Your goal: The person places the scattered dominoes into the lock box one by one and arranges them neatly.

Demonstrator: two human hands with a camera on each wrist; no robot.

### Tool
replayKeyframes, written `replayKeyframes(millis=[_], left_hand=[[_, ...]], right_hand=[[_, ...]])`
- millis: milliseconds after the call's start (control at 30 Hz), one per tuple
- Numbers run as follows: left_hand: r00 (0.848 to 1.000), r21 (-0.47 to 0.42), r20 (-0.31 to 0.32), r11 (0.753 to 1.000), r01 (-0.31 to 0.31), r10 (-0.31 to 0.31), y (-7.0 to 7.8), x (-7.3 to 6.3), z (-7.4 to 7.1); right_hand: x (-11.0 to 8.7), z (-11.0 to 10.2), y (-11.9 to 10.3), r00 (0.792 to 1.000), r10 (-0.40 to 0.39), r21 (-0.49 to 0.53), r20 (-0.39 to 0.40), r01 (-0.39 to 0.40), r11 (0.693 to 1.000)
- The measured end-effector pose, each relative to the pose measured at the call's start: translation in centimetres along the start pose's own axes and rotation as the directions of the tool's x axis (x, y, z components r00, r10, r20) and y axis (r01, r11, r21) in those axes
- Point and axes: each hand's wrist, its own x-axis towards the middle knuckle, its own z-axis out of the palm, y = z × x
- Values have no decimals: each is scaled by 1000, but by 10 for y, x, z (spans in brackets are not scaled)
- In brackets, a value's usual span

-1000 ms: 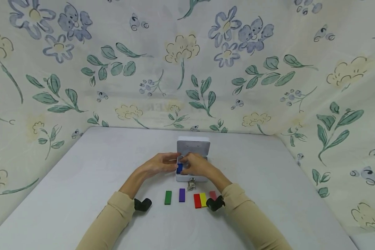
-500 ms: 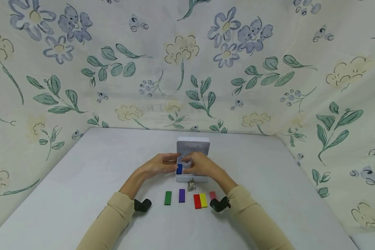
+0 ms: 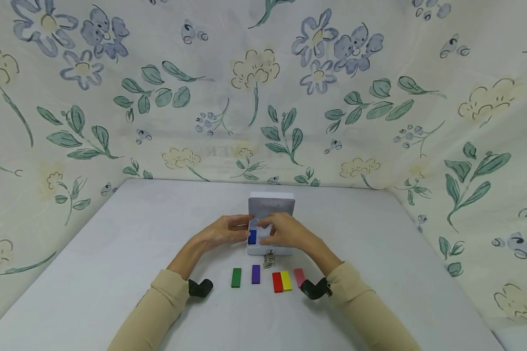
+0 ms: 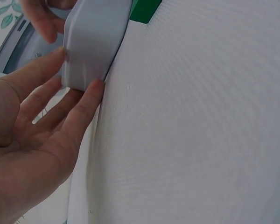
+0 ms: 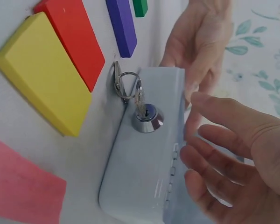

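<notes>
A small white metal cash box (image 3: 259, 250) stands with its lid (image 3: 271, 206) raised. Inside, at the left end, lies a blue block (image 3: 252, 237). My left hand (image 3: 221, 230) steadies the box from the left; in the left wrist view its fairly straight fingers (image 4: 86, 105) touch the box's end wall (image 4: 91, 51). Over the box's interior hovers my right hand (image 3: 287, 230), loosely bent, thumb and fingers spread apart with nothing between them. In the right wrist view, a key on a ring (image 5: 140, 99) sits in the front lock (image 5: 148, 119).
In front of the box lie a green block (image 3: 236, 278), a purple block (image 3: 255, 274), a red block (image 3: 277, 282) with a yellow block (image 3: 286, 281) against it, and a pink block (image 3: 299, 277). A patterned curtain (image 3: 254, 122) hangs behind the white table (image 3: 158, 214).
My right hand has drawn back to the right, away from the blue block, and its fingers have spread. The blue block stays in the box. My left hand has not moved.
</notes>
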Motion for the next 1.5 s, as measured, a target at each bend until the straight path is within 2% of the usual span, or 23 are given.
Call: replayKeyframes(millis=[533,900,1200,1500], left_hand=[[1000,-5,5,1000,-2,2,-1,-1,-2],[1000,5,-5,1000,-7,7,-6,1,-1],[1000,20,-26,1000,5,-5,-4,2,1],[1000,32,-28,999,6,-6,-3,1,1]], right_hand=[[-20,-10,-12,1000,-28,-4,-2,28,1000],[-39,-11,-10,997,-56,-28,-43,55,998],[-48,-12,-7,998,-35,-52,-53,32,998],[-56,-13,-2,997,-54,-31,-61,52,998]])
